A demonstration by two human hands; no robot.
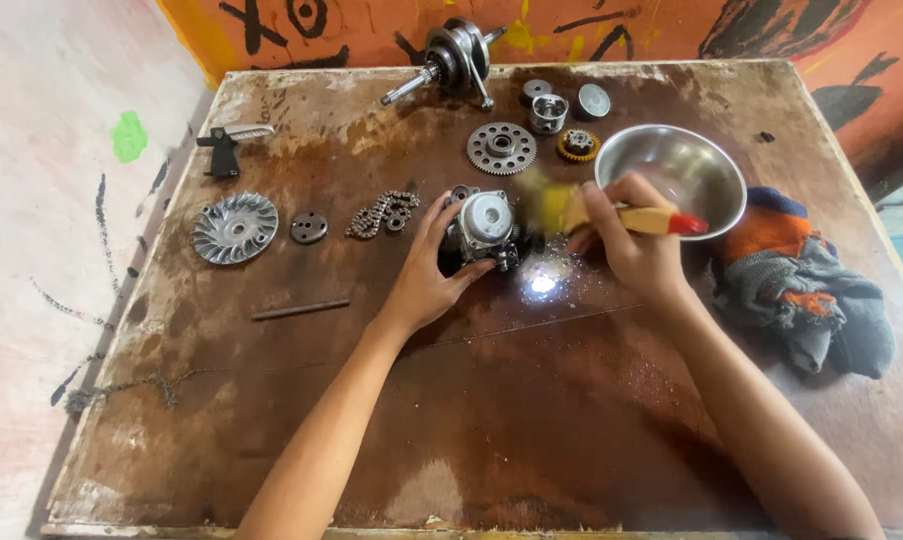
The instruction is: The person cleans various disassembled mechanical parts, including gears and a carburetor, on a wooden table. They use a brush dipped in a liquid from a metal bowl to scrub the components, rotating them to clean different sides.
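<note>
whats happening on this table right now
A person is working on a small metal engine part at a worn, stained table. The left hand steadies the part, while the right hand holds a brush with a wooden handle and red tip against it; the bristles are blurred. A steel bowl sits just behind, rags lie to the right, and gears, a chain and a crankshaft are laid out around.

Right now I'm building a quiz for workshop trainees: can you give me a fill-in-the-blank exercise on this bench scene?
1. The left hand steadies a metal ____ part.
2. The right hand holds a ____ with a red-tipped handle.
3. The steel bowl sits beside a crumpled ____.
4. The chain lies ____ of the left hand.

Missing: engine; brush; rag; left
</note>
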